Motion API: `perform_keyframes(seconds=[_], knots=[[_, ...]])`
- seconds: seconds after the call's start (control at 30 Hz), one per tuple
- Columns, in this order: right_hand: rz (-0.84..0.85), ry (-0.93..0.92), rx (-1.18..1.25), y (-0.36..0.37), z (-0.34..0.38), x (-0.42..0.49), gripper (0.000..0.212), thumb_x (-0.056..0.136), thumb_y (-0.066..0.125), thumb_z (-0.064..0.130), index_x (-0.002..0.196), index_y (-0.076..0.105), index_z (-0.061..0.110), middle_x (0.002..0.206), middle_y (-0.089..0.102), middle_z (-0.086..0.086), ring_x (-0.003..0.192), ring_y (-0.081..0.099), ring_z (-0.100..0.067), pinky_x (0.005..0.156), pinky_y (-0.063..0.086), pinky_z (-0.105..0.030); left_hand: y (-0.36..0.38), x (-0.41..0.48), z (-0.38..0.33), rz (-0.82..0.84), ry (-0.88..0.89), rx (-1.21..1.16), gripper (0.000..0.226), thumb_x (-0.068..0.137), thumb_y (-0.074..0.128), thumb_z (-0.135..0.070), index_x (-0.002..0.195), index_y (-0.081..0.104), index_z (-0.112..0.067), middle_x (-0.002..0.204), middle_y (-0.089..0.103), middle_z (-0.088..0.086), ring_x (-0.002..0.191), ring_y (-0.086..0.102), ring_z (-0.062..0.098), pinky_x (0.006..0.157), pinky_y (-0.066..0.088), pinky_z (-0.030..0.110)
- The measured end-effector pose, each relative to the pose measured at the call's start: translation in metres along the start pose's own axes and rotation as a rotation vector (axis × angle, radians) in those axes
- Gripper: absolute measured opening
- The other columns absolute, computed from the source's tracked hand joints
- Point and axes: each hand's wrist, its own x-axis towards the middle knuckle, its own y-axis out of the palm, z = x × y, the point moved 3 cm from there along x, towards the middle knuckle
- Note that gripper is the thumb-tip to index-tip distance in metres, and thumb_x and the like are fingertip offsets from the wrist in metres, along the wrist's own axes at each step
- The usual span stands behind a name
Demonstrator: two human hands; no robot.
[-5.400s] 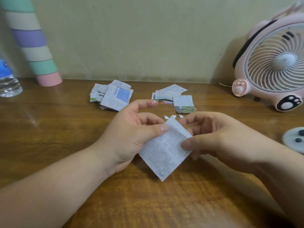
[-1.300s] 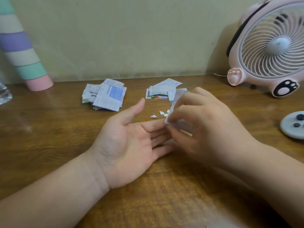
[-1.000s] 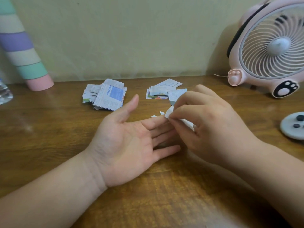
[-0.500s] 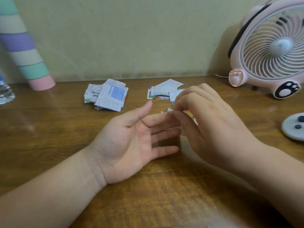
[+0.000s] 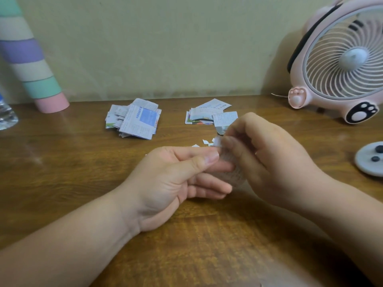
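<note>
A small folded piece of printed paper [image 5: 233, 172] is held between both hands just above the wooden table [image 5: 62, 172]. My left hand [image 5: 172, 183] pinches its left edge between thumb and forefinger. My right hand [image 5: 267, 160] curls its fingers round the paper's right side and covers most of it. Only a pale strip of the paper shows between the hands.
Two piles of cut paper pieces lie behind the hands, one at the left [image 5: 133, 121] and one at the right [image 5: 211, 117]. Tiny white scraps [image 5: 207, 141] sit near them. A pink fan [image 5: 342, 59], a grey round controller [image 5: 371, 158], a striped tube [image 5: 31, 59] and a water bottle [image 5: 6, 114] ring the table.
My left hand, which lay open palm-up, has closed its thumb and forefinger onto the paper. My right hand still holds the paper and has shifted slightly.
</note>
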Motion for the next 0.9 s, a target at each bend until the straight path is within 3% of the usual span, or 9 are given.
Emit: perform_keyframes(seconds=[0.07, 0.1, 0.23, 0.33, 0.43, 0.57, 0.7, 0.77, 0.9], knots=[[-0.079, 0.020, 0.026, -0.004, -0.005, 0.002, 0.007, 0.097, 0.054, 0.031, 0.092, 0.050, 0.029, 0.073, 0.052, 0.019, 0.071, 0.052, 0.004, 0.063, 0.038, -0.012, 0.000, -0.001, -0.002, -0.075, 0.028, 0.049, 0.026, 0.072, 0.072, -0.019, 0.087, 0.076, 0.002, 0.087, 0.075, 0.024, 0.053, 0.069, 0.025, 0.053, 0.059, 0.035], [-0.116, 0.060, 0.059, -0.006, -0.009, 0.003, 0.011, 0.098, 0.056, 0.027, 0.089, 0.051, 0.025, 0.071, 0.052, 0.018, 0.068, 0.052, 0.005, 0.061, 0.037, -0.010, -0.002, -0.001, -0.003, -0.123, 0.051, 0.068, 0.023, 0.069, 0.074, -0.020, 0.080, 0.077, 0.001, 0.079, 0.074, 0.022, 0.048, 0.065, 0.023, 0.049, 0.057, 0.034], [-0.057, 0.318, 0.329, -0.005, -0.024, 0.007, 0.015, 0.097, 0.065, 0.023, 0.083, 0.061, 0.020, 0.066, 0.064, 0.004, 0.055, 0.055, -0.003, 0.052, 0.044, -0.020, -0.011, 0.002, -0.009, -0.303, 0.186, 0.125, 0.024, 0.057, 0.082, -0.031, 0.067, 0.074, -0.011, 0.058, 0.058, 0.008, 0.046, 0.052, 0.017, 0.048, 0.050, 0.030], [0.041, 0.356, 0.543, 0.004, -0.021, 0.004, 0.014, 0.094, 0.069, 0.020, 0.082, 0.066, 0.015, 0.072, 0.070, -0.012, 0.059, 0.061, -0.016, 0.049, 0.048, -0.033, -0.011, 0.003, -0.006, -0.267, 0.180, 0.150, 0.033, 0.056, 0.083, -0.031, 0.080, 0.074, -0.010, 0.070, 0.067, 0.012, 0.066, 0.063, 0.019, 0.065, 0.055, 0.032], [0.120, 0.324, 0.594, 0.013, -0.017, -0.001, 0.014, 0.094, 0.071, 0.026, 0.083, 0.068, 0.017, 0.076, 0.072, -0.013, 0.065, 0.063, -0.022, 0.058, 0.050, -0.041, -0.006, 0.002, 0.000, -0.157, 0.098, 0.178, 0.039, 0.066, 0.079, -0.016, 0.103, 0.072, -0.008, 0.089, 0.070, 0.024, 0.086, 0.068, 0.025, 0.082, 0.056, 0.032], [0.159, 0.387, 0.668, 0.017, -0.018, -0.003, 0.014, 0.089, 0.073, 0.032, 0.083, 0.071, 0.019, 0.079, 0.074, -0.012, 0.071, 0.067, -0.025, 0.065, 0.053, -0.050, -0.006, 0.003, 0.001, -0.121, 0.088, 0.185, 0.048, 0.069, 0.077, -0.011, 0.115, 0.067, -0.012, 0.069, 0.057, 0.007, 0.074, 0.058, 0.018, 0.081, 0.051, 0.031], [0.217, 0.522, 0.885, 0.017, -0.017, -0.003, 0.005, 0.079, 0.074, 0.019, 0.074, 0.073, 0.018, 0.079, 0.069, -0.014, 0.072, 0.061, -0.027, 0.070, 0.046, -0.040, -0.003, 0.003, 0.001, -0.059, 0.098, 0.325, 0.048, 0.072, 0.079, -0.008, 0.118, 0.066, -0.016, 0.067, 0.058, 0.004, 0.070, 0.055, 0.017, 0.080, 0.048, 0.032], [0.222, 0.587, 0.996, 0.016, -0.016, -0.003, 0.006, 0.076, 0.069, 0.019, 0.072, 0.072, 0.016, 0.085, 0.064, -0.021, 0.076, 0.054, -0.032, 0.072, 0.039, -0.044, -0.002, 0.003, 0.002, -0.059, 0.110, 0.344, 0.044, 0.075, 0.079, -0.004, 0.115, 0.067, -0.016, 0.067, 0.058, 0.004, 0.069, 0.055, 0.017, 0.080, 0.048, 0.033], [0.255, 0.581, 0.855, 0.012, -0.019, -0.003, 0.020, 0.075, 0.075, 0.038, 0.074, 0.070, 0.018, 0.084, 0.071, -0.009, 0.076, 0.065, -0.028, 0.066, 0.046, -0.037, -0.007, 0.005, 0.002, -0.162, 0.119, 0.189, 0.045, 0.069, 0.075, -0.012, 0.113, 0.068, -0.014, 0.065, 0.057, 0.003, 0.073, 0.061, 0.015, 0.087, 0.052, 0.034]])
